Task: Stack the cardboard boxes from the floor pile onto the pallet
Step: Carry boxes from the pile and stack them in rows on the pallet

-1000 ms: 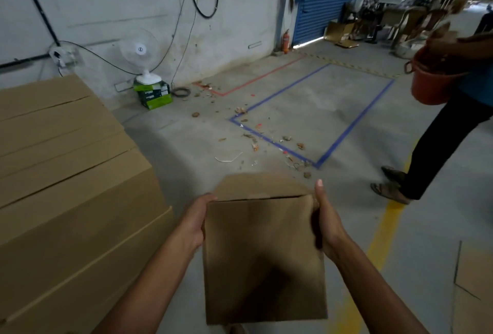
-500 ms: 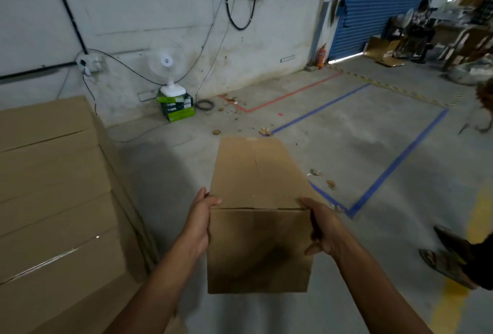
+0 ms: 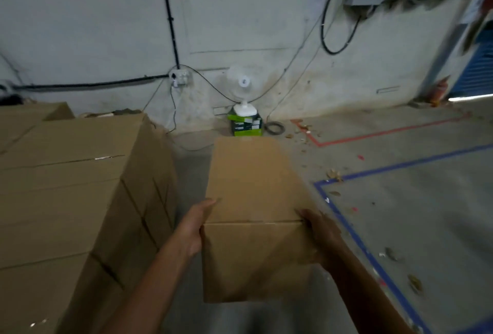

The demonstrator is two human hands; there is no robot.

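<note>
Since half a second ago the view has swung left, so the stack of boxes (image 3: 66, 173) now fills more of the left side, and the person's foot that was at the far right is out of sight. The box (image 3: 253, 187) is carried in the air just right of the stack, apart from it, long side pointing away from us. The left hand (image 3: 196, 227) clamps its near left side, thumb laid over the top edge. The right hand (image 3: 320, 232) wraps the near right corner. So each grip is closed on the box and squeezes inward. We judge the main risk to be a slip: both hands hold only the near end, so the far end could dip and pull the box free. A swing toward the stack could also knock the box's far corner against the stack's side and shove the upper boxes askew. The scraps scattered on the floor (image 3: 400, 227) right of the stack, around the blue tape line (image 3: 400, 165), could catch a foot. We cannot see the pallet under the stack. No printing shows on the box or on the stack. The green carton (image 3: 245, 127) under the fan (image 3: 242, 85), beyond the stack, has pale labels too small to read.
</note>
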